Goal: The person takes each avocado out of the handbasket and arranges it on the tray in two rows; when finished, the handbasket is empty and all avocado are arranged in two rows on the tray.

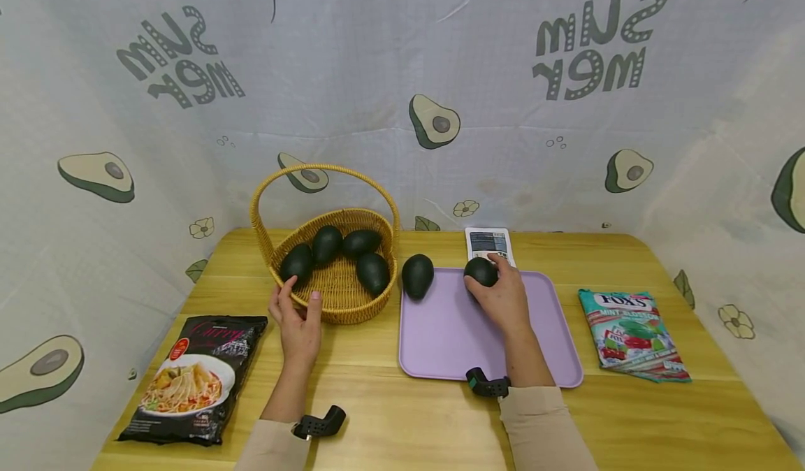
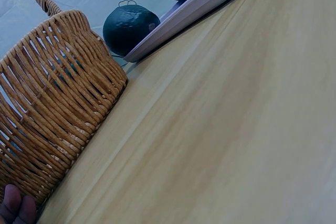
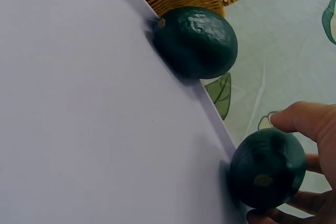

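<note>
A dark green avocado at the far edge of the lilac tray is held by my right hand, thumb and fingers around its sides. Another avocado lies at the tray's far left corner, seen also in the right wrist view. My left hand touches the front left of the yellow wicker basket, its fingers fairly straight. Two fingertips show against the wicker in the left wrist view. Several avocados sit inside the basket, one near my left index finger.
A black curry noodle packet lies to the left on the wooden table. On the right is a teal mint candy bag. A white packet lies behind the tray. The basket's tall handle arches over it.
</note>
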`<state>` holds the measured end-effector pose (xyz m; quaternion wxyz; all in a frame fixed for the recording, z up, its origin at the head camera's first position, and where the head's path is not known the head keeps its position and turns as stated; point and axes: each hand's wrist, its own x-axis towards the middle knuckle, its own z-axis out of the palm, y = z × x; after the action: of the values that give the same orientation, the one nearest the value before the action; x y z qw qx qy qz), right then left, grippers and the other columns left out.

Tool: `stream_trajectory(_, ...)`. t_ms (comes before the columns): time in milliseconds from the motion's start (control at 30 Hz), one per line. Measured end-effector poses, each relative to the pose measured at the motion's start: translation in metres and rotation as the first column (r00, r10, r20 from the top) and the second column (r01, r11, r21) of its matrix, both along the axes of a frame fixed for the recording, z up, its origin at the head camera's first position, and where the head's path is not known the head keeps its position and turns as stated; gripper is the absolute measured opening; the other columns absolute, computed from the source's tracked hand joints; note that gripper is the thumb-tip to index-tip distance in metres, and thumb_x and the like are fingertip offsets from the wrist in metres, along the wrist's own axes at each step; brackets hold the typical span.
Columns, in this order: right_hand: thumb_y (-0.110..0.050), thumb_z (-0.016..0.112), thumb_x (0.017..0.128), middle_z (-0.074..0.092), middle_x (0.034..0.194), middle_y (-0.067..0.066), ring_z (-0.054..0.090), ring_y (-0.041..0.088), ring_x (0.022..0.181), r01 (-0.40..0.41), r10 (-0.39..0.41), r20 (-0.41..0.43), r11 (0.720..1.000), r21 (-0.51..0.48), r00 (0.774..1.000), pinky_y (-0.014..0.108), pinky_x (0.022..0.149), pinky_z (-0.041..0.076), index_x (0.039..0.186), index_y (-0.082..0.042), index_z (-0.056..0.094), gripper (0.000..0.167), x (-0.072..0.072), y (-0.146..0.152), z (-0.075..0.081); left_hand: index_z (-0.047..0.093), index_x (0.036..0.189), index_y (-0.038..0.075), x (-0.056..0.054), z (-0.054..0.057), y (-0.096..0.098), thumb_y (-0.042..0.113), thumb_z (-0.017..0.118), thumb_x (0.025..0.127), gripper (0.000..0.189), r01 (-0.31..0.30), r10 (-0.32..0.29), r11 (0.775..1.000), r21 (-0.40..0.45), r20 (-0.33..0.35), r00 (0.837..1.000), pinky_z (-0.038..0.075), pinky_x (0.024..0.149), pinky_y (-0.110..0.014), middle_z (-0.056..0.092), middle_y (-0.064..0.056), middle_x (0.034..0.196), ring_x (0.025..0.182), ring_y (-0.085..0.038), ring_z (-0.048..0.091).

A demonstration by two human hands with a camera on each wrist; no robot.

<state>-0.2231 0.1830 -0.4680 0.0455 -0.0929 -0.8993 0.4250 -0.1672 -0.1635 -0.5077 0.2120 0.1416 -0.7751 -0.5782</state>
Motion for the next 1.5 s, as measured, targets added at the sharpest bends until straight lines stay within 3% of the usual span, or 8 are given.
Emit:
stream_trajectory(767, -0.034, 0.073, 0.092, 0.049, 0.142, 0.029, 0.053, 0.044, 0.128, 0.002, -0.003, -0.042, 1.000, -0.009, 0.999, 0.058, 0.103, 0.044, 0.151, -0.008, 0.044, 0.071, 0.002, 0.002, 0.005, 0.036, 0.154, 0.029, 0.001, -0.002, 0.001, 0.041, 0.057, 0.104, 0.056, -0.002, 0.002, 1.000, 0.001, 0.005, 1.000, 0.038, 0.080, -0.028, 0.008, -0.009, 0.165, 0.090, -0.019, 0.044)
stream_trajectory(1100, -0.030, 0.075, 0.090, 0.049, 0.147, 0.023, 0.049, 0.040, 0.131, 0.019, -0.022, -0.171, 1.000, -0.023, 0.985, 0.058, 0.108, 0.040, 0.146, -0.010, 0.052, 0.063, 0.011, -0.011, 0.032, 0.036, 0.154, 0.029, 0.001, 0.000, 0.002, 0.040, 0.056, 0.104, 0.055, 0.001, -0.001, 1.000, -0.001, 0.003, 1.000, 0.039, 0.079, -0.027, 0.008, -0.009, 0.165, 0.089, -0.019, 0.043)
stream_trajectory(1333, -0.023, 0.078, 0.089, 0.055, 0.141, 0.019, 0.053, 0.039, 0.128, -0.098, 0.081, -0.286, 0.994, -0.046, 0.955, 0.057, 0.102, 0.048, 0.142, -0.009, 0.057, 0.059, 0.025, -0.036, 0.050, 0.036, 0.155, 0.027, 0.001, 0.001, 0.001, 0.041, 0.056, 0.104, 0.056, 0.003, -0.003, 1.000, 0.000, -0.001, 1.000, 0.038, 0.081, -0.028, 0.008, -0.009, 0.165, 0.090, -0.019, 0.043)
stream_trajectory(1500, -0.022, 0.080, 0.088, 0.058, 0.135, 0.016, 0.059, 0.037, 0.123, -0.200, 0.187, -0.313, 0.980, -0.012, 0.931, 0.052, 0.102, 0.052, 0.139, -0.010, 0.060, 0.056, 0.032, -0.061, 0.054, 0.036, 0.155, 0.028, 0.001, 0.001, 0.000, 0.042, 0.056, 0.104, 0.056, 0.008, -0.008, 1.000, 0.001, 0.004, 1.000, 0.038, 0.081, -0.029, 0.007, -0.009, 0.165, 0.091, -0.020, 0.044)
